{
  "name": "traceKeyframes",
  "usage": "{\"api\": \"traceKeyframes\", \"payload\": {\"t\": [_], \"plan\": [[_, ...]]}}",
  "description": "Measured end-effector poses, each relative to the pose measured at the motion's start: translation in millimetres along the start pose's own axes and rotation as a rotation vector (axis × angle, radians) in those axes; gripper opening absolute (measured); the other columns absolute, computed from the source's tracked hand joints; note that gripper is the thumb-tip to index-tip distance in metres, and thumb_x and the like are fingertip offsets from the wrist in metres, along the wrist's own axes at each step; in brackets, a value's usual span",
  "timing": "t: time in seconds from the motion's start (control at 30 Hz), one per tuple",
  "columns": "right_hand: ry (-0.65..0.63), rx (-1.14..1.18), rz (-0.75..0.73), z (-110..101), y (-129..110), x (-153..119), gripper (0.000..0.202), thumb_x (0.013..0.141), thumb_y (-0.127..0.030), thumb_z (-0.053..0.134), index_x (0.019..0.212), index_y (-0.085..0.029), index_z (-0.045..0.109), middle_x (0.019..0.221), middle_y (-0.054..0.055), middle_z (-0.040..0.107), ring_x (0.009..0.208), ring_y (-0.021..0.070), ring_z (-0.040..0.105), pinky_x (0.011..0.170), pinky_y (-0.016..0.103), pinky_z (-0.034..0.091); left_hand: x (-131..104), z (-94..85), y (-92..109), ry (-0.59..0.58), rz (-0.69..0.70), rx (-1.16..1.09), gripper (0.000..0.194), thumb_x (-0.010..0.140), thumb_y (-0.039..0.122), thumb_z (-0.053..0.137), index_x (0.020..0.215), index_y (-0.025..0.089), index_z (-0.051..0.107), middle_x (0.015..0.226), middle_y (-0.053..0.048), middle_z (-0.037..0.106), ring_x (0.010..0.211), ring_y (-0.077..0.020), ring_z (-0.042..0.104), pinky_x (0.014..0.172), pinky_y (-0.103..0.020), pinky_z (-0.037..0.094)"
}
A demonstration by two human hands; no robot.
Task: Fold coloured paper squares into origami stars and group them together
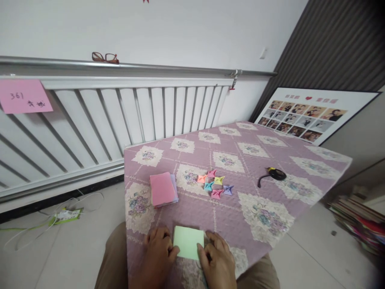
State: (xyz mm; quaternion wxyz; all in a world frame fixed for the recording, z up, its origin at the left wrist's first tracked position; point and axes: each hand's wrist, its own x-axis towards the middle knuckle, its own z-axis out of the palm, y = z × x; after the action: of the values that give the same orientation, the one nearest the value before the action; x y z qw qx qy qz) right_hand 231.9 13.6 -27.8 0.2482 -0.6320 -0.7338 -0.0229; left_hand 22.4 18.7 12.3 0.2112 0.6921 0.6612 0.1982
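A light green square of paper (188, 242) lies on the table near its front edge, between my hands. My left hand (160, 251) has its fingers curled at the paper's left side, the thumb on the lower left corner. On the opposite side, my right hand (218, 257) is also curled, its thumb pressing the paper's right edge. Farther out sits a stack of coloured paper (163, 188) with a pink sheet on top. Several small folded paper pieces (208, 186) in pink, orange, yellow, teal and purple stand right of the stack.
A purple flowered cloth (228, 216) covers the table. A black coiled object with a yellow part (276, 174) lies at right. Behind are a white radiator (144, 108) and a photo board (309, 114). Glasses (105, 58) rest on the pipe; a power strip (66, 216) lies on the floor.
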Motion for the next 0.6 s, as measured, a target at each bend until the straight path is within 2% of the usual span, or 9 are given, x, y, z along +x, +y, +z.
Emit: {"api": "traceKeyframes", "payload": {"t": [0.2,0.6], "plan": [[-0.026,-0.024,0.027,-1.4,-2.9,0.2,0.027,0.089,-0.037,0.057,0.065,-0.025,0.064,0.115,0.007,0.068,0.113,0.0315,0.058,0.084,0.046,0.050,2.8,-4.2,3.4,-0.013,-0.013,0.020,0.017,0.077,0.019,0.063,0.061,0.018,0.057,0.098,-0.002,0.063,0.099,-0.0236,0.053,0.091,-0.042,0.029],[-0.046,-0.048,0.047,-2.9,-5.5,1.8,0.022,0.089,-0.036,0.058,0.073,-0.026,0.069,0.117,0.006,0.068,0.112,0.0309,0.058,0.082,0.044,0.049,0.9,-1.7,1.3,-0.019,-0.005,0.038,0.017,0.078,0.019,0.061,0.061,0.019,0.056,0.100,-0.003,0.063,0.101,-0.0244,0.053,0.092,-0.042,0.029]]}}
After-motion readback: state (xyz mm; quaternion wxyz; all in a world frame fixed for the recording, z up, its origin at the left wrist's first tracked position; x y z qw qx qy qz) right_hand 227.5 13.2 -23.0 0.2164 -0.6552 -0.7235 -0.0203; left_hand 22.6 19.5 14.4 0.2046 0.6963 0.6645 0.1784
